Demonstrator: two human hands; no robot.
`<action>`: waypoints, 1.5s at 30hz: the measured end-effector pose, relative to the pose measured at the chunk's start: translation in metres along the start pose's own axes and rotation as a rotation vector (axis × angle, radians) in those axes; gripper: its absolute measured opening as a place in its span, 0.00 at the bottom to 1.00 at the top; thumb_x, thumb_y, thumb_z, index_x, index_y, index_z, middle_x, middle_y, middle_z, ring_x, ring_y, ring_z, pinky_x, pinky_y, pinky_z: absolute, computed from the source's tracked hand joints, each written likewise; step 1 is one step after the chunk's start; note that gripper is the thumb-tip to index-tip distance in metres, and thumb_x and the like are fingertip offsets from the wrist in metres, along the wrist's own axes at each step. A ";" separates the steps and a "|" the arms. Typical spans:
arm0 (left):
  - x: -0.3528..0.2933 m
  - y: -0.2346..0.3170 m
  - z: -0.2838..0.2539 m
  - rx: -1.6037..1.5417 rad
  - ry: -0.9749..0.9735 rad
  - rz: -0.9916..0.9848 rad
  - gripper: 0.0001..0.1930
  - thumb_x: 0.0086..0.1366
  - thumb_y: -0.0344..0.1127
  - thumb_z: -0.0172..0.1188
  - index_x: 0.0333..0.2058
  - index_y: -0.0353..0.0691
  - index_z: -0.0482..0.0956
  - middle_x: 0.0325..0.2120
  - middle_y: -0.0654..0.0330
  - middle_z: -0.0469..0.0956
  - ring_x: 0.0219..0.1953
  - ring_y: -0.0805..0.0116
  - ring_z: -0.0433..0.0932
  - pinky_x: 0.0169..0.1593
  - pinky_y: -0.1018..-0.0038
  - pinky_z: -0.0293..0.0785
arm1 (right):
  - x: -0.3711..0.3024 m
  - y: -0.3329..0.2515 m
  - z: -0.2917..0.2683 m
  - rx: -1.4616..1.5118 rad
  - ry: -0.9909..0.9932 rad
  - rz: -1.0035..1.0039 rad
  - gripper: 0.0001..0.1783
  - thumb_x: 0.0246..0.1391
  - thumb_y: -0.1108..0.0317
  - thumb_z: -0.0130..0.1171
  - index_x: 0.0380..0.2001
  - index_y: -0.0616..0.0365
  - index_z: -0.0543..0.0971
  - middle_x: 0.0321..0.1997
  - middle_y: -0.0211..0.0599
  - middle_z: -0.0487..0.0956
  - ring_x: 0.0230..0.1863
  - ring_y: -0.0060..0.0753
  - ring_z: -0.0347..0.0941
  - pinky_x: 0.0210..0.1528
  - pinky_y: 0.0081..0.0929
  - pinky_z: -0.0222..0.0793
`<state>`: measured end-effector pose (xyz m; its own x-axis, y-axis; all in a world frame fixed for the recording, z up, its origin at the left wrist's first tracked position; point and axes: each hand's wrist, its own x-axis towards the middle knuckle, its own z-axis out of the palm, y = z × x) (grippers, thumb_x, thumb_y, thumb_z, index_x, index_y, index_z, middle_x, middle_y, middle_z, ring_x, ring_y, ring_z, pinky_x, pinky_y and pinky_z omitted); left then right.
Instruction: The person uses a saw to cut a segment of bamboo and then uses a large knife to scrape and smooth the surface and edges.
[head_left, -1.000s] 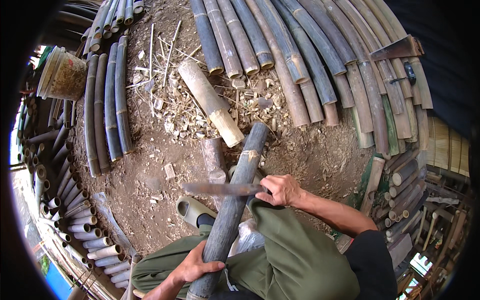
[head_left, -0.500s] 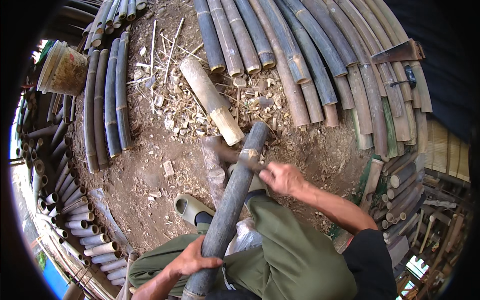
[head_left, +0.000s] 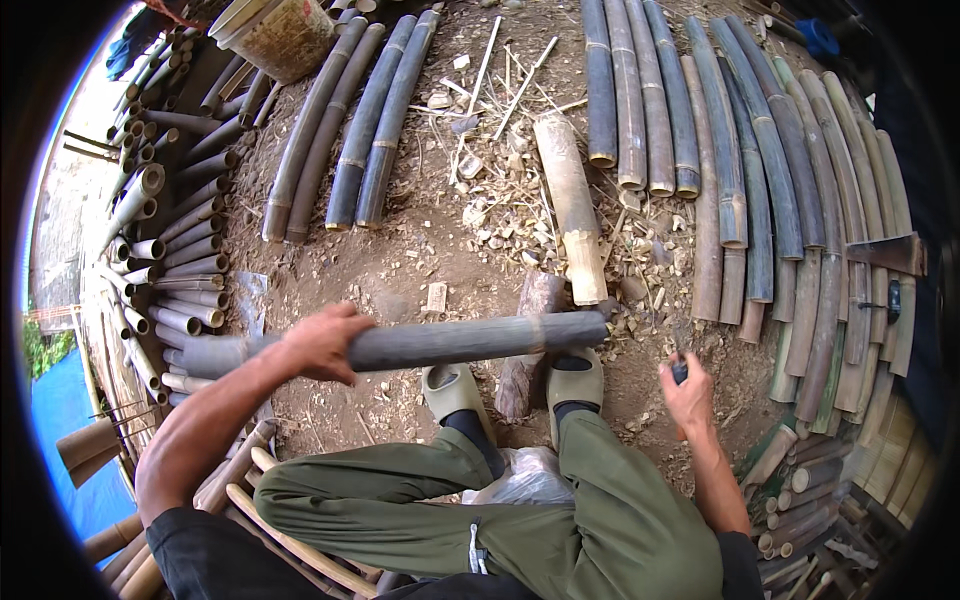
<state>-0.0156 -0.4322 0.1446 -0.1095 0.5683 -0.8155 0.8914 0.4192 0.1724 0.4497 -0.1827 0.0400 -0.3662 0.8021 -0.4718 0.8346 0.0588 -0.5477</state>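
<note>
Left hand (head_left: 325,343) is closed over the pole (head_left: 460,341) toward its left end, fingers curled down across the bark. That pole lies crosswise beyond the knees, passing over the block (head_left: 517,388) between the shoes (head_left: 576,386); whether the two touch, I cannot tell. Right hand (head_left: 688,393), well apart from the pole, is closed round a small dark-handled tool (head_left: 681,370).

How far the work has come is partly a guess: the held pole's visible side is dark throughout, save for a paler joint, so little seems pared from it. Beyond it, the pale pole (head_left: 570,205) looks largely stripped (chips (head_left: 490,225) lie thick around it). The dark poles (head_left: 733,180) to the right keep their skin and seem unpared.

Hidden are the held pole's underside and the left palm. Its left end is blurred, the tool's blade hard to make out, and the bag's (head_left: 525,475) contents unreadable.
</note>
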 end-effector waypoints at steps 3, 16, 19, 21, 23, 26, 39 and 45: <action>-0.020 -0.058 0.011 0.124 0.139 -0.076 0.42 0.37 0.35 0.73 0.58 0.52 0.74 0.49 0.57 0.71 0.56 0.55 0.67 0.66 0.55 0.59 | 0.003 0.007 0.033 0.138 0.021 -0.298 0.19 0.51 0.65 0.67 0.43 0.66 0.79 0.31 0.45 0.81 0.31 0.37 0.79 0.37 0.34 0.75; -0.004 -0.167 0.153 -0.071 0.416 -0.203 0.40 0.39 0.24 0.66 0.56 0.54 0.75 0.51 0.53 0.69 0.58 0.49 0.66 0.65 0.54 0.56 | 0.115 -0.167 0.156 -0.167 -0.258 -0.437 0.22 0.52 0.60 0.60 0.45 0.66 0.79 0.41 0.52 0.82 0.41 0.53 0.80 0.46 0.43 0.76; 0.018 -0.174 0.155 -0.079 0.443 -0.173 0.39 0.39 0.23 0.66 0.56 0.53 0.75 0.52 0.52 0.69 0.57 0.48 0.66 0.65 0.54 0.56 | 0.129 -0.142 0.163 -0.131 -0.079 -0.776 0.25 0.52 0.59 0.61 0.47 0.70 0.78 0.46 0.55 0.80 0.41 0.53 0.79 0.48 0.41 0.75; 0.021 -0.172 0.148 -0.130 0.463 -0.124 0.40 0.38 0.21 0.65 0.56 0.52 0.75 0.51 0.52 0.69 0.57 0.47 0.66 0.65 0.55 0.56 | 0.132 -0.123 0.151 -0.078 0.008 -0.816 0.25 0.55 0.60 0.61 0.50 0.68 0.77 0.52 0.56 0.76 0.49 0.52 0.77 0.52 0.39 0.72; 0.011 -0.170 0.143 -0.141 0.452 -0.104 0.40 0.38 0.21 0.64 0.56 0.51 0.74 0.51 0.52 0.69 0.57 0.48 0.66 0.65 0.56 0.56 | 0.112 -0.127 0.127 -0.077 -0.145 -0.603 0.26 0.56 0.58 0.61 0.51 0.67 0.77 0.52 0.57 0.76 0.50 0.52 0.77 0.52 0.39 0.72; 0.018 -0.171 0.150 -0.154 0.453 -0.056 0.39 0.40 0.20 0.63 0.56 0.51 0.74 0.51 0.52 0.69 0.57 0.49 0.66 0.65 0.56 0.56 | 0.065 -0.142 0.082 -0.138 -0.278 -0.345 0.29 0.57 0.56 0.61 0.55 0.66 0.74 0.46 0.55 0.78 0.48 0.51 0.79 0.51 0.41 0.73; 0.116 -0.047 0.128 0.107 0.274 -0.116 0.43 0.55 0.29 0.67 0.69 0.45 0.57 0.67 0.50 0.62 0.71 0.55 0.58 0.74 0.43 0.46 | -0.015 -0.085 0.084 -0.175 -0.268 -0.467 0.20 0.61 0.61 0.60 0.49 0.65 0.73 0.38 0.60 0.79 0.36 0.61 0.80 0.38 0.48 0.75; 0.151 0.001 0.106 -0.125 0.073 0.073 0.33 0.40 0.45 0.72 0.49 0.45 0.77 0.42 0.54 0.81 0.46 0.53 0.80 0.53 0.59 0.76 | -0.001 -0.097 0.092 -0.258 -0.332 -0.496 0.20 0.61 0.61 0.61 0.47 0.64 0.72 0.39 0.56 0.80 0.35 0.62 0.80 0.36 0.49 0.78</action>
<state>0.0152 -0.4210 -0.0366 -0.0817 0.6485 -0.7569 0.8371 0.4568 0.3010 0.3314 -0.2441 0.0305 -0.8066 0.4192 -0.4168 0.5908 0.5485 -0.5917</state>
